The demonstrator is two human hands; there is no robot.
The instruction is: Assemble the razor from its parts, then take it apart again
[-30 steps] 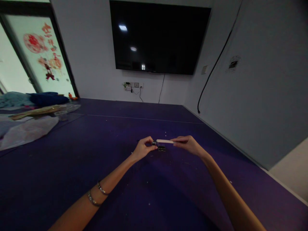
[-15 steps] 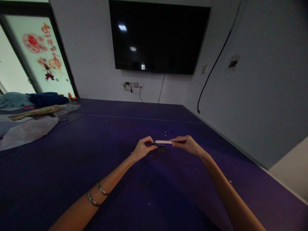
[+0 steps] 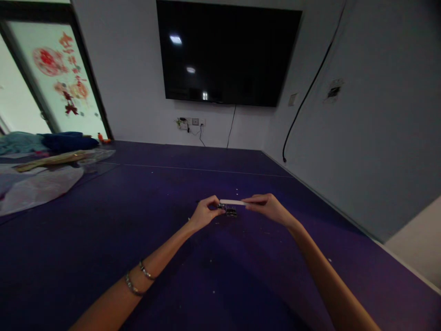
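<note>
Left hand has a small metallic bit pinched. Right hand grips the pale strip by one end, probably so the tip's free beside the left fingers.

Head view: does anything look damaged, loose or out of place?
Yes: on the grey right-hand wall, a thick black cable dangles, its lower end apparently unconnected, and a dark, rough-edged opening looks unfinished.

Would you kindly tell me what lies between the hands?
The head view shows a pale strip between the left hand and right hand, and a dark part lower in the picture.
</note>
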